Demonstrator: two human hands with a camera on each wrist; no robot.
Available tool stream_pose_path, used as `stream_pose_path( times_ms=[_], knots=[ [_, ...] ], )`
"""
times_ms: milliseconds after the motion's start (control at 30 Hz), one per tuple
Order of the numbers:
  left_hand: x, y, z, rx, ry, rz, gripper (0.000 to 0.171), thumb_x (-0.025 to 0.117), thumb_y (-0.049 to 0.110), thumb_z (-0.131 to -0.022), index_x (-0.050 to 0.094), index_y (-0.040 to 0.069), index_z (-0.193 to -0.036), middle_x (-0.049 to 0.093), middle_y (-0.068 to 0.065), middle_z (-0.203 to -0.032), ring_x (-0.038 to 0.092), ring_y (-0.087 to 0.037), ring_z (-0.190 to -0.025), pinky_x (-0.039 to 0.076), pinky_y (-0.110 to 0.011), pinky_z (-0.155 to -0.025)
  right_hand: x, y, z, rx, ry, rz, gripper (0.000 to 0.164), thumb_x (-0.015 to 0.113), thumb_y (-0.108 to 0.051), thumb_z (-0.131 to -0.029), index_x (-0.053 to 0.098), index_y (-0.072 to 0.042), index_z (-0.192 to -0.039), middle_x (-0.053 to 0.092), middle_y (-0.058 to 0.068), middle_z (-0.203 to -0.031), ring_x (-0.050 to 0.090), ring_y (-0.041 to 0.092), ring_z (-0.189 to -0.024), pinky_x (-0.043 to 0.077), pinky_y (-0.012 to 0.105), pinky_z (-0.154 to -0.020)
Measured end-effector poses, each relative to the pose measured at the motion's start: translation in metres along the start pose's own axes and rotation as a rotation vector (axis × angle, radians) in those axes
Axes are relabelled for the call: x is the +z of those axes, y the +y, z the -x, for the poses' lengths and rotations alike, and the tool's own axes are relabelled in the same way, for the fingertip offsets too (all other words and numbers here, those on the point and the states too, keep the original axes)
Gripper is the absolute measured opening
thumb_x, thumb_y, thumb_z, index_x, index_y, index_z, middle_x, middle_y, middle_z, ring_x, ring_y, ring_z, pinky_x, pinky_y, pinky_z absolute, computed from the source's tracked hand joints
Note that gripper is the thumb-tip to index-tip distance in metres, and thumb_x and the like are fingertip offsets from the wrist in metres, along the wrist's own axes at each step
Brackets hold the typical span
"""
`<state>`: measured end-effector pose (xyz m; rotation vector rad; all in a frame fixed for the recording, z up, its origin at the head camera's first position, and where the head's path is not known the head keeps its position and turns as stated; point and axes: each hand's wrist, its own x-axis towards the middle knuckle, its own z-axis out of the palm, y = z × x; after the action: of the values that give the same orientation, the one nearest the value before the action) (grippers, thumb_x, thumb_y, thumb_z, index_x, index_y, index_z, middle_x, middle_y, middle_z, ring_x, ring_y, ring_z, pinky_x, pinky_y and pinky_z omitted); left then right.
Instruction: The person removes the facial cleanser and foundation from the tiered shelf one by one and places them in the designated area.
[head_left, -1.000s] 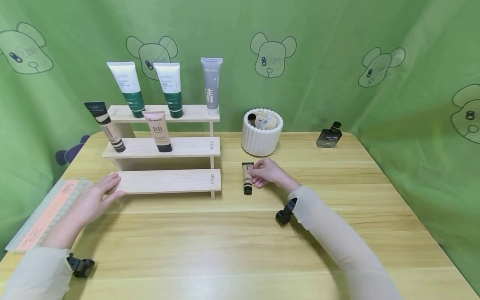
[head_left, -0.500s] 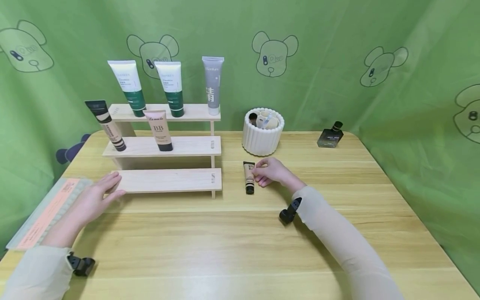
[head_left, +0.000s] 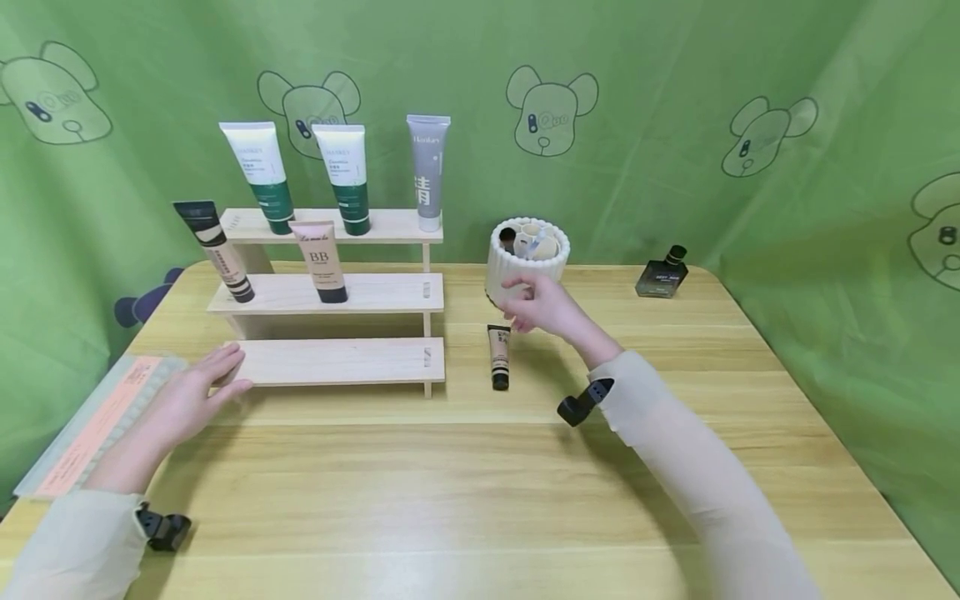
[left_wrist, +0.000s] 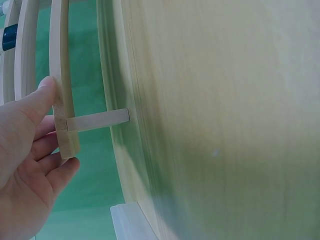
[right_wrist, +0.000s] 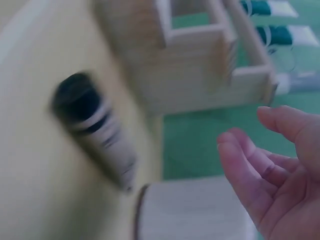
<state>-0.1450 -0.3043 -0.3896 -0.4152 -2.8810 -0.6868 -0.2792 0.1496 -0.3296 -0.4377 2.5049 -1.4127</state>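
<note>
Head view. Your left hand (head_left: 187, 402) grips the left end of the lowest tier of the wooden rack (head_left: 337, 362), presumably to steady it. Your right hand (head_left: 551, 312) has loosely bent fingers and holds nothing; it overlaps the front of the white pot (head_left: 536, 265), contact uncertain. The small tube (head_left: 499, 357) appears to lie on the table (head_left: 420, 483), right of the rack, black cap toward you, crimped end nearest your fingers.

On the middle tier: beige tube (head_left: 222, 257) and pink BB tube (head_left: 320, 262). On the top: two white-and-green tubes (head_left: 345, 179) and a grey tube (head_left: 427, 175). All stand cap down, probably because the caps give the flatter base. The pot is close behind the small tube and would limit access from that side. A dark bottle (head_left: 660, 277) is well apart, out of your way. A flat pack (head_left: 97, 433) lies beside your left forearm, partly covered.

Left wrist view. Your thumb rests on the board; fingers curl round its end, near the support leg (left_wrist: 100, 120).

Right wrist view. Thumb and fingers stand apart, nothing between them. The small tube is blurred, clear of the hand; the rack's side panel (right_wrist: 185, 75) bounds its far side.
</note>
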Motion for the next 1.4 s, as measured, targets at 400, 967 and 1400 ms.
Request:
stream_pose_path(
  times_ms=[400,967,1400],
  knots=[
    [0.001,0.002,-0.002,0.002,-0.007,0.002,0.057,0.056,0.029,-0.093,0.043,-0.014,-0.128,0.034,-0.032,-0.135,0.030,-0.048,-0.124,0.021,-0.057,-0.103,0.029,-0.079,-0.018,-0.206,-0.009,0.021,0.038,0.066,-0.014,-0.086,0.053,-0.001,-0.120,0.063,0.015,-0.083,0.062,0.030,-0.069,0.056,0.033,-0.059],
    [0.002,0.002,-0.003,0.005,0.005,0.002,0.056,0.056,0.028,-0.093,0.043,-0.014,-0.127,0.036,-0.032,-0.134,0.031,-0.048,-0.124,0.022,-0.057,-0.103,0.109,-0.117,-0.058,-0.288,-0.021,-0.072,0.038,0.068,-0.018,-0.085,0.054,-0.003,-0.117,0.060,0.007,-0.092,0.059,0.019,-0.079,0.056,0.030,-0.060],
    [0.001,0.003,-0.002,0.002,0.009,-0.004,0.056,0.056,0.029,-0.093,0.044,-0.014,-0.127,0.036,-0.033,-0.133,0.032,-0.048,-0.123,0.023,-0.056,-0.103,0.134,-0.118,-0.075,-0.279,0.003,-0.168,0.038,0.067,-0.017,-0.086,0.055,-0.006,-0.120,0.061,0.006,-0.100,0.059,0.016,-0.086,0.055,0.024,-0.061]
  ],
)
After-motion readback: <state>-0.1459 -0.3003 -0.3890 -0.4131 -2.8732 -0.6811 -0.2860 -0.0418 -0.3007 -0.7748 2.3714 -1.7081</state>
